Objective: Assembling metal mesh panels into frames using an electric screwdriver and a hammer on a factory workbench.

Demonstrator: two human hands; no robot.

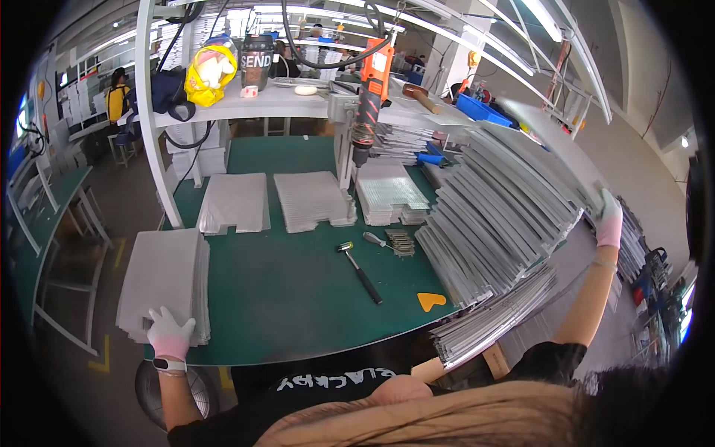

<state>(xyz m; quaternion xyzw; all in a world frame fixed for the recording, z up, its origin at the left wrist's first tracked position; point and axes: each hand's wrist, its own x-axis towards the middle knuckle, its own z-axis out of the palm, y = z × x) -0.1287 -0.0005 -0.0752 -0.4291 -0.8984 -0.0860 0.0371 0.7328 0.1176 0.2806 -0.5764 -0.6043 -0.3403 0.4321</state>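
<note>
My right hand [608, 220], in a white and pink glove, is closed on the edge of a flat grey panel [551, 141]. That panel is tilted and slightly blurred above a tall, leaning stack of grey metal panels [499, 208] on the right of the table. On the left, my gloved left hand [170, 333] lies with spread fingers on the near edge of a stack of flat grey sheets [160, 272]. A hammer [359, 272] with a dark handle lies mid-table. Beside it are a screwdriver [377, 240] and a small pile of metal strips [401, 243].
Three cut-out sheet stacks, left [234, 201], middle [313, 197] and right [389, 192], line the green table [275, 298]. An orange power screwdriver [370, 93] hangs overhead. A yellow angled piece [430, 301] lies near the front edge. A shelf [283, 109] holds a mallet [421, 97].
</note>
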